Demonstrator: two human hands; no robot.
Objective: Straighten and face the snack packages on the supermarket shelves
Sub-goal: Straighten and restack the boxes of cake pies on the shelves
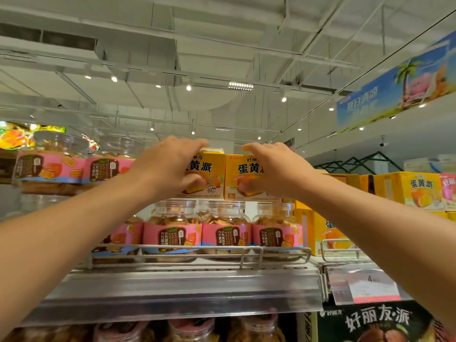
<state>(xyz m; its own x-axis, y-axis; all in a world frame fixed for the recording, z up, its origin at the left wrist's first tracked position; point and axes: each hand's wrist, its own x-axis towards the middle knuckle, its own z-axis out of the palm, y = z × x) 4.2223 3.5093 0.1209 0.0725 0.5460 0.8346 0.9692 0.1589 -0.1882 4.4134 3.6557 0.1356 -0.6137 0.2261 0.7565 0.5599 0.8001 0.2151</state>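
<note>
Head view, looking up at the top shelf. I see two yellow cardboard snack boxes side by side, standing on the lids of clear plastic biscuit jars with pink labels (225, 234).

Left hand (170, 166) grips the left yellow box (209, 174): fingers curled over its top edge, thumb pressed on its front face.

Right hand (274, 169) grips the right yellow box (237, 176) likewise, fingers over the top, thumb on the front. The boxes touch along their inner edges, printed fronts toward me.

The jars sit in a row behind a wire shelf rail (249, 253). More pink-label jars (49, 166) stand stacked at left; further yellow boxes (409, 191) at right. A blue hanging banner (394, 90) hangs upper right.
</note>
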